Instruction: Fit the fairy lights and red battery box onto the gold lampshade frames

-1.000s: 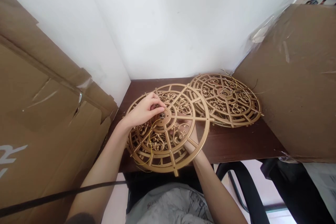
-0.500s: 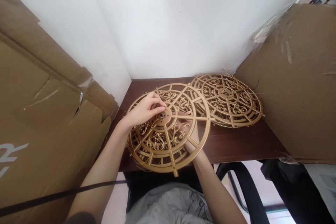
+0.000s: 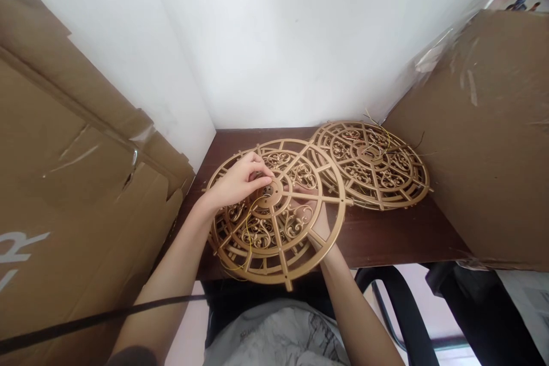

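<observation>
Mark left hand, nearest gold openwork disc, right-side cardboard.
Left hand (image 3: 241, 179), head view: back of the hand.
Nearest gold openwork disc (image 3: 274, 198), head view: central hub.
Right-side cardboard (image 3: 480, 143), head view: its flat brown face.

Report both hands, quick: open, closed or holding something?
Left hand: fingers curled at the top disc's center; can't tell whether they pinch anything.
Right hand: under that disc, partly hidden by its bars; can't tell open or closed.
</observation>
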Demonstrator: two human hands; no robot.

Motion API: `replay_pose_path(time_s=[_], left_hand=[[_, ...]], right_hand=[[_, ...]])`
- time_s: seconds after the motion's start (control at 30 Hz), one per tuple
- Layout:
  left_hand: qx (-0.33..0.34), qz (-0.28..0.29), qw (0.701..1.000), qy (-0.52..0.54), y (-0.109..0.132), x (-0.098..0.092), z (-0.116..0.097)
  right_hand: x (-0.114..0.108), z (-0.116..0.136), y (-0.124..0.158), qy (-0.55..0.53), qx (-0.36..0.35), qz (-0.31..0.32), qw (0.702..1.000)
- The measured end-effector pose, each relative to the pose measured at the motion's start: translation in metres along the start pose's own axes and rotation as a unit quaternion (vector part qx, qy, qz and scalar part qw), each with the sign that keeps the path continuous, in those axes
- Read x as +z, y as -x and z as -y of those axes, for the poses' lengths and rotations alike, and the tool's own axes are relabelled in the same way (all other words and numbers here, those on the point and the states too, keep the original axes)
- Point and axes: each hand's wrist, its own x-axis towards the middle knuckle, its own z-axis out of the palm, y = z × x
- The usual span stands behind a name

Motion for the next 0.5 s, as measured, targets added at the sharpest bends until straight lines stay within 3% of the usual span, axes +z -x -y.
replay_pose_path(time_s=[0.17, 0.5], left_hand=[[0.0, 0.001, 1.0, 0.002, 0.0002, 0.0006, -0.0007], [-0.006, -0.004, 1.0, 0.004, 0.0009, 0.0017, 0.0005]], right_hand=[[0.0002, -0.0037, 0.0003, -0.002, -0.003, -0.023, 1.0], [-0.0035, 0.0008, 0.0, 0.006, -0.009, 0.005, 1.0]])
